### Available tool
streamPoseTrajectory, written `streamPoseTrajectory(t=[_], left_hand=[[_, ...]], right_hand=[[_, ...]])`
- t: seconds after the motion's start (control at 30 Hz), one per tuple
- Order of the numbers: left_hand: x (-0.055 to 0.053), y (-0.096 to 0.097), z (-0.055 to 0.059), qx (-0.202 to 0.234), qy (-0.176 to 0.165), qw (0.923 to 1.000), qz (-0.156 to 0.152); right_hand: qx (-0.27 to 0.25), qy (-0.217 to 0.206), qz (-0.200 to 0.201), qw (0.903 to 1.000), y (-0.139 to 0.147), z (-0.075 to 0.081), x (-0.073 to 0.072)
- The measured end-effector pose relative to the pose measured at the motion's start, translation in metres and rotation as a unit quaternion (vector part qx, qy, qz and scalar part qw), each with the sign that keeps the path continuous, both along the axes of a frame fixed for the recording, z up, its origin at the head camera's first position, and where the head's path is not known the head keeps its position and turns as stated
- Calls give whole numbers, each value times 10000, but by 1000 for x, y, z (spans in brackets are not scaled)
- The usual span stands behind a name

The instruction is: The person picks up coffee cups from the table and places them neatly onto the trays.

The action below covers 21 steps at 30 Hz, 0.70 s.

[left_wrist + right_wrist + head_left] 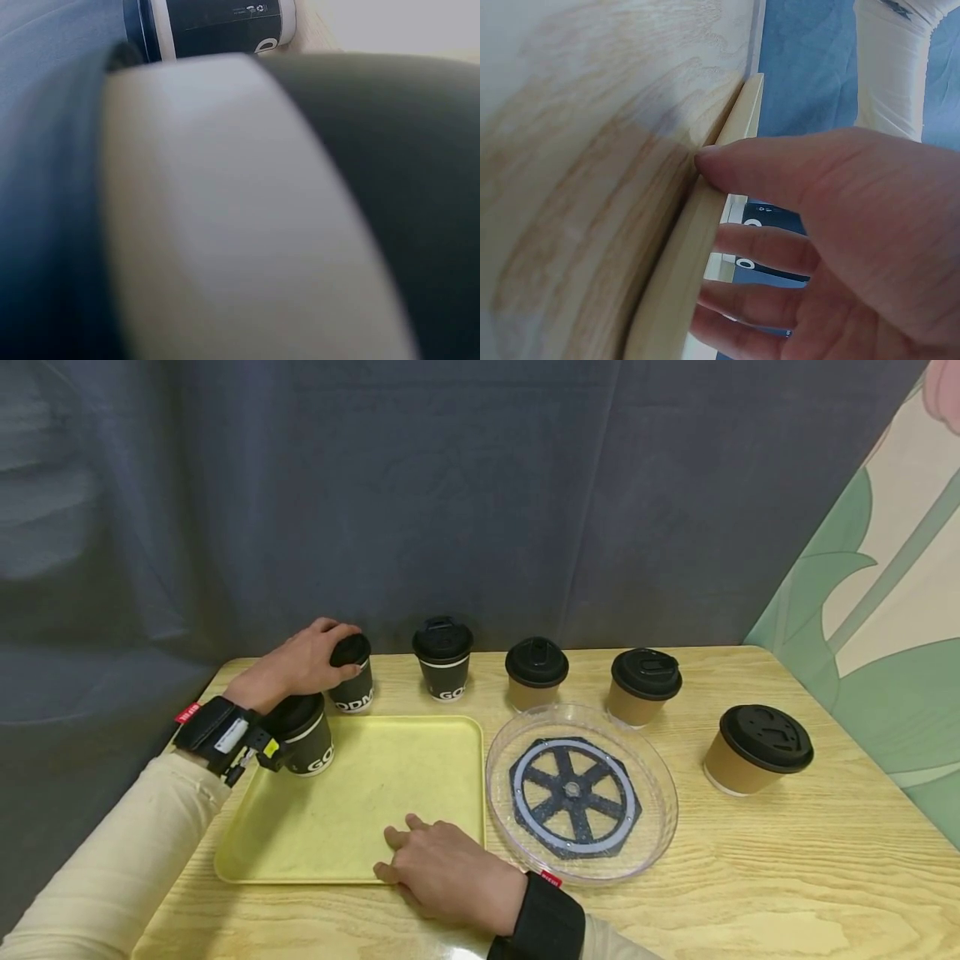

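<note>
Apparently early: one cup (309, 747) on the tray (352, 831), another in hand

The left hand (296, 667) pinches the second black cup (356, 681) at its lid, fingers curled over; that cup stands upright just past the tray's back rim. The right hand (450, 870) lies at the front edge, fingers spread, thumb against the rim. By the look of it, only the first cup is placed; five stand off the tray: the gripped one, a third black cup (444, 672) and three brown cups (647, 674). The left wrist passes close by the first cup and could knock it. A clear dish (658, 793) sits just right of the tray.
</note>
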<state>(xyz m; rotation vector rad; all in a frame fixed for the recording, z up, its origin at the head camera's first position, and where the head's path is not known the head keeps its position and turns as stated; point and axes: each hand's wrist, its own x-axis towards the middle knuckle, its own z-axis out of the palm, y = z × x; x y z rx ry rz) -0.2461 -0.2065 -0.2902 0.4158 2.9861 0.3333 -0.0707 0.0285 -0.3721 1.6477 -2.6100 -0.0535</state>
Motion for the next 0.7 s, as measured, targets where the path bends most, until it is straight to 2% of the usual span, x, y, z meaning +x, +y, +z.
streamPoseTrajectory(t=[0.47, 0.7], left_hand=[[-3, -3, -1, 30, -115, 9999, 18], [-2, -5, -1, 30, -115, 9999, 37]], right_hand=[[-3, 60, 17, 10000, -1, 0, -2], [-43, -40, 75, 10000, -2, -1, -3]])
